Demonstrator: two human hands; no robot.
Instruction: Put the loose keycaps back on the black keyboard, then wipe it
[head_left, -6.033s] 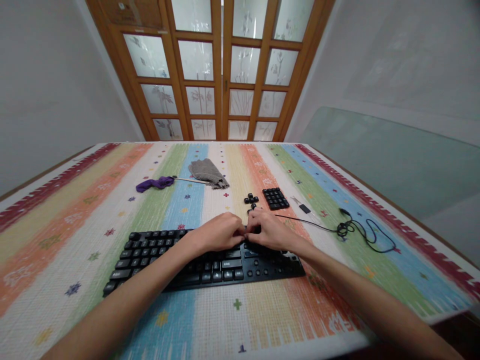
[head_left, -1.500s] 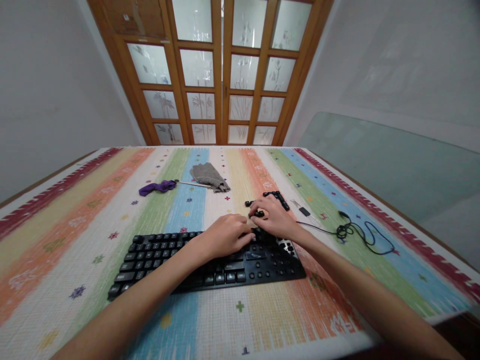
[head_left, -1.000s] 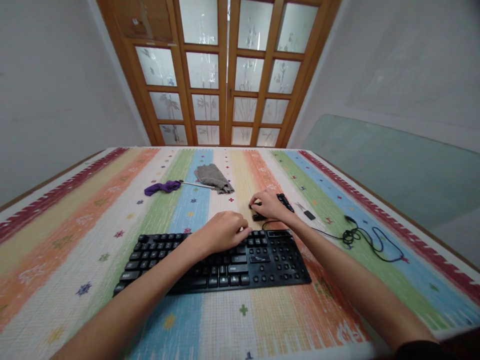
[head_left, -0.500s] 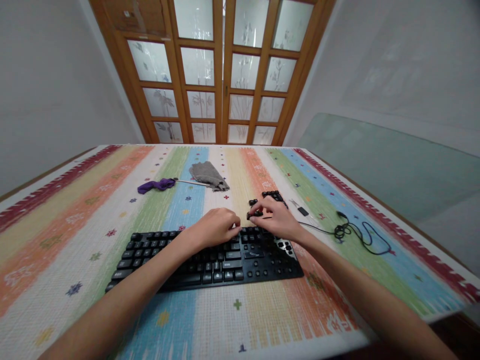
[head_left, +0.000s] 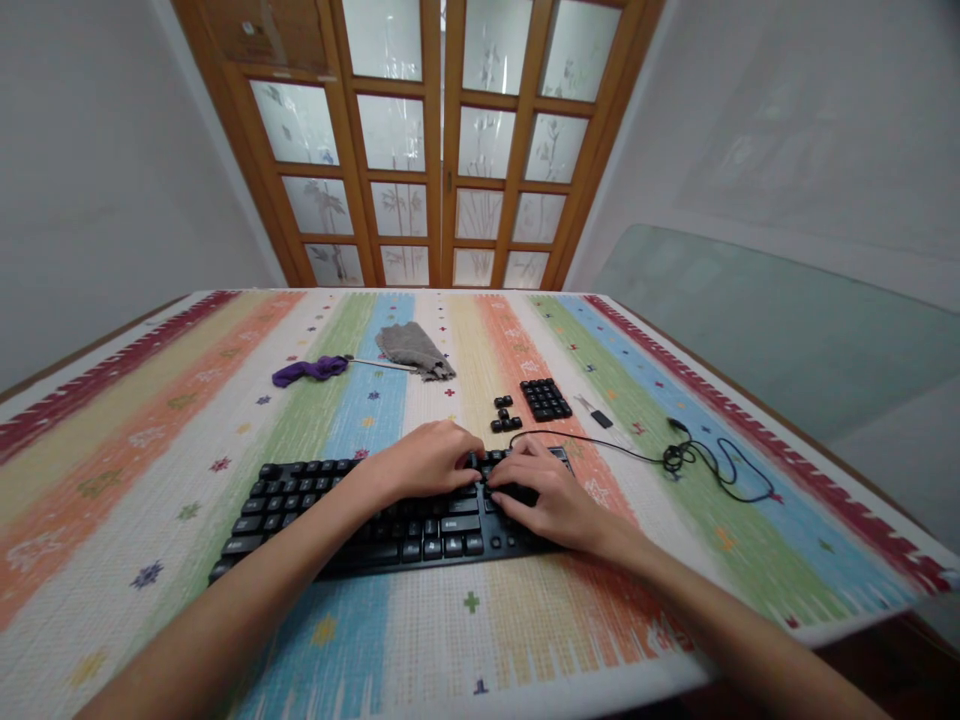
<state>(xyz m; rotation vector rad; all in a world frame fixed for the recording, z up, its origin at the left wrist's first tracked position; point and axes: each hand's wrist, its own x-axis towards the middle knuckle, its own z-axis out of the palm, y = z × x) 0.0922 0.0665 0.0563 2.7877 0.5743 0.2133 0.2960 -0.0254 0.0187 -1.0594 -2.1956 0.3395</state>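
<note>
A black keyboard [head_left: 360, 552] lies before me, with bare switch spots on its right part. My left hand [head_left: 431, 460] rests over the keyboard's upper right middle, fingers curled and thumb drawn in beside a dark key. What its fingertips hold, if anything, is hidden. Close by on the right, my right hand [head_left: 544, 492] bends over the keys right of the main block. Its thumb and index tips come together at the keyboard; whatever is between them is too small to make out. Behind the keyboard sit several loose keycaps [head_left: 505, 424] and a block of number-pad keycaps [head_left: 546, 399].
A small tool with a black handle [head_left: 601, 419] lies right of the keycap block. The keyboard's black cable [head_left: 630, 449] runs to a coil at the right. Farther back are a grey cloth [head_left: 414, 348] and a purple cloth [head_left: 310, 371] on the striped tablecloth [head_left: 431, 640].
My right hand has moved from the loose keycaps back toward me onto the keyboard, uncovering the keycaps. My left hand stays at nearly the same keys.
</note>
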